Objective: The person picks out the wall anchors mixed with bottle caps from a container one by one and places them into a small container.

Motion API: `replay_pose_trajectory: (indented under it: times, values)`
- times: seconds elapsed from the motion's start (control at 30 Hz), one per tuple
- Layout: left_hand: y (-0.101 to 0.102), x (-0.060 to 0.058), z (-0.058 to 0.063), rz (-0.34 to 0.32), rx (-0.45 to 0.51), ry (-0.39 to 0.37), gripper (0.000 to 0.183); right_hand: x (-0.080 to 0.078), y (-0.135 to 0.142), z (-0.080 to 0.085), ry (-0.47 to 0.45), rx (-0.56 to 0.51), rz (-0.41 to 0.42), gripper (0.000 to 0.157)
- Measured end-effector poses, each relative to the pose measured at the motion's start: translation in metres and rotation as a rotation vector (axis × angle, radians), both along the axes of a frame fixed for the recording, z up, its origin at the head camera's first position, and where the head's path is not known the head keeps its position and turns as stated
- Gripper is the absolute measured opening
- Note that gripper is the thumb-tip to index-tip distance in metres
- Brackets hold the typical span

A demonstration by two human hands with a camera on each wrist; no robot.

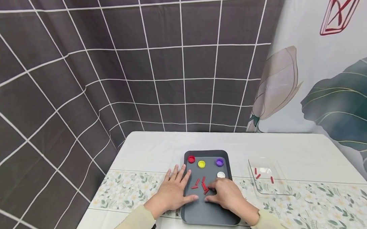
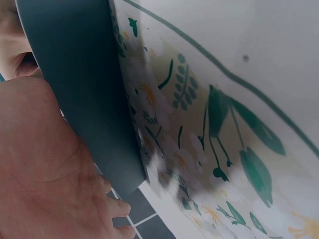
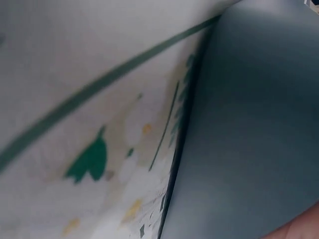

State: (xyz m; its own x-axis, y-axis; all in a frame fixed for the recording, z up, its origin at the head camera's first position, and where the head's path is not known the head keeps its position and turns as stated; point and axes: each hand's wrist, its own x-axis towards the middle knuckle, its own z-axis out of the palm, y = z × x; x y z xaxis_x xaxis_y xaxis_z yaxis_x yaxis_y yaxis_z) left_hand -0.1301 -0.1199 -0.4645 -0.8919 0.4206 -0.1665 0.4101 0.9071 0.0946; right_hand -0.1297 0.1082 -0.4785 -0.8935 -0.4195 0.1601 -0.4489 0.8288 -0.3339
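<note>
In the head view, a dark grey tray (image 1: 217, 211) lies on the table, holding several small red sticks (image 1: 204, 185) near its middle. My left hand (image 1: 172, 192) lies spread over the tray's left edge, fingers straight and thumb reaching inside. Over the tray's right side is my right hand (image 1: 227, 192), bent, with thumb and index finger apart beside the sticks. Its index fingertip is close to one stick; whether they touch I cannot tell. Small round caps stand toward the far end: red (image 1: 191, 159), yellow (image 1: 201, 164), purple (image 1: 219, 162) and white (image 1: 221, 174), the last just beyond the right hand.
A clear plastic box (image 1: 269, 189) with 3 red sticks stands on the table right of the tray. The white tabletop (image 1: 160, 145) has a floral band across it. A dark gridded curtain (image 1: 166, 64) hangs behind and on the left.
</note>
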Motion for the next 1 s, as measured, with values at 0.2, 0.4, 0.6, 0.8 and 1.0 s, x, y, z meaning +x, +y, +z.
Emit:
replay_pose_trajectory:
  times: [0.2,0.4,0.6,0.8,1.0]
  values:
    - [-0.001,0.0,-0.003,-0.004,-0.009,0.018,0.095,-0.002,-0.004,-0.002,-0.03,-0.004,-0.011,0.037]
    - [-0.001,0.0,-0.004,-0.004,-0.007,0.017,0.096,-0.001,-0.006,-0.003,-0.032,-0.02,-0.003,0.035]
    - [-0.001,0.0,-0.004,-0.008,-0.012,0.028,0.096,-0.001,-0.007,-0.001,-0.026,-0.02,0.002,0.03]
    - [-0.001,0.0,-0.004,-0.008,-0.011,0.029,0.096,-0.002,-0.009,-0.002,0.004,-0.005,-0.01,0.03]
    - [-0.001,0.0,-0.004,-0.005,-0.019,0.026,0.096,-0.002,-0.011,-0.003,0.027,-0.011,-0.031,0.029]
